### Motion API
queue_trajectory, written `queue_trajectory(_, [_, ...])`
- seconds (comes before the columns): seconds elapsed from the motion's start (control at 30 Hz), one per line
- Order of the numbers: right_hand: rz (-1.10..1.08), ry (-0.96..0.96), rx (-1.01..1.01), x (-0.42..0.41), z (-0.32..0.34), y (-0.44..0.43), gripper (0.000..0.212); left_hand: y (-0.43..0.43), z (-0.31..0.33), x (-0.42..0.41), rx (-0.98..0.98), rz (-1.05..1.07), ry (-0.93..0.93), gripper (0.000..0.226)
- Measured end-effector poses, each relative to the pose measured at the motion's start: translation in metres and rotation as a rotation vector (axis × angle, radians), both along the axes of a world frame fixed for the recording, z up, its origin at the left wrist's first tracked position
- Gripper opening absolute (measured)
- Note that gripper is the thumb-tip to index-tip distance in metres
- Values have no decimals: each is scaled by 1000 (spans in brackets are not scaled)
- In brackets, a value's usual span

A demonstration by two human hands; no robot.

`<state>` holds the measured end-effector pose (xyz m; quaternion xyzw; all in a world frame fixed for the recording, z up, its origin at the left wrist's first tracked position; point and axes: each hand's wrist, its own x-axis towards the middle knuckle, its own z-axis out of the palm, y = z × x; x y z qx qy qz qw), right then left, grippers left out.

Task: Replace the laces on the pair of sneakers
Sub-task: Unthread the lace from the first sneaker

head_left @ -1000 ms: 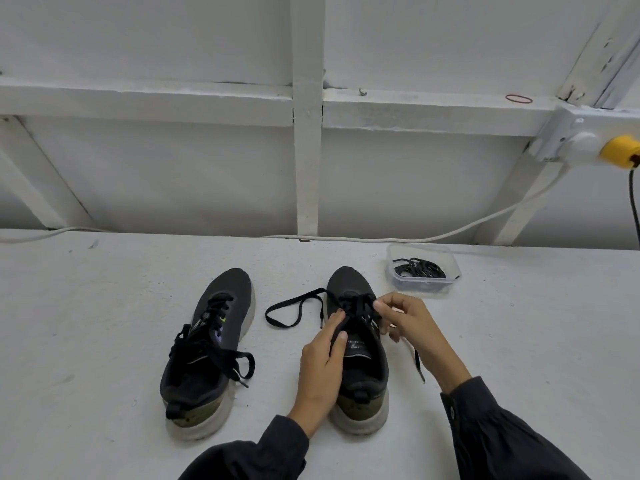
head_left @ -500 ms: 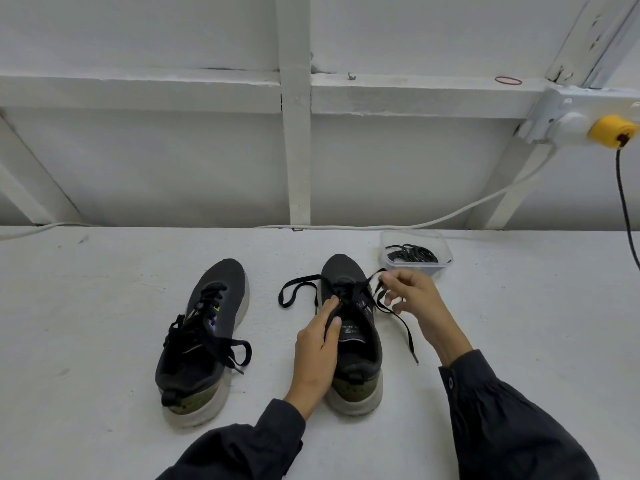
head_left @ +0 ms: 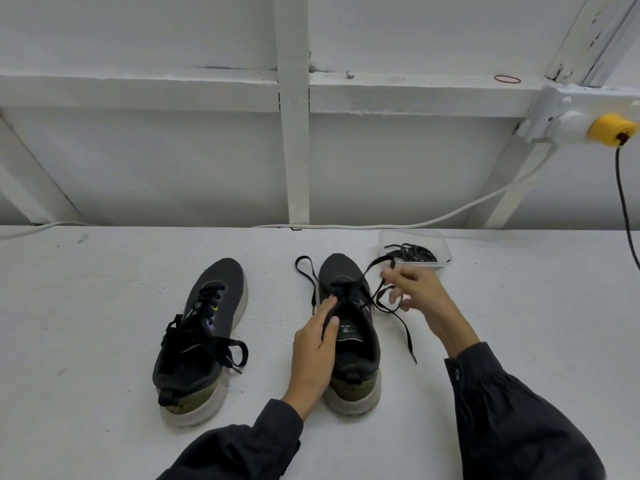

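unlacing step, by the look of it: lace [head_left: 377,263] partly out of the right-hand sneaker [head_left: 360,344], mid tabletop [head_left: 104,306], close in front of the body. toe pointing away toward the wall, heel toward the body, long axis near-to-far, toe leaning slightly left. left hand [head_left: 313,355] laid along the tongue side, fingers straight, pressing down, gripping nothing. right hand [head_left: 420,294] up and right of the eyelets, nearer the loose run; thumb and forefinger apparently pinched on the lace, other fingers splayed, motion blur so not certain. lace running from the upper eyelets diagonally up-right to that pinch, free tail dropping down-right onto the tabletop; 2nd end looped off left of the toe. key relation: pull line angled right and away from the eyelets, so next draw probably best kept on that diagonal, left hand as anchor. other sneaker [head_left: 204,327] to the left, roughly parallel, fully laced, no hand on it. clear tub [head_left: 445,249] of spare laces [head_left: 414,252] just beyond the right hand.
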<state>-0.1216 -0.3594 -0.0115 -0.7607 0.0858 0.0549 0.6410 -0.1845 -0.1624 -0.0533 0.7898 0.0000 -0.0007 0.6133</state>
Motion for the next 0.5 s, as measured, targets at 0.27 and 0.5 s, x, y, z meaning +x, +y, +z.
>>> queue_trajectory(0.27, [86,4,-20,-11,-10,18,12,1,0,0,0,-3,-11,38])
queue_trajectory(0.5, [-231,-60,104,4,2,-2,20,0,-1,0,5,-9,-4,39])
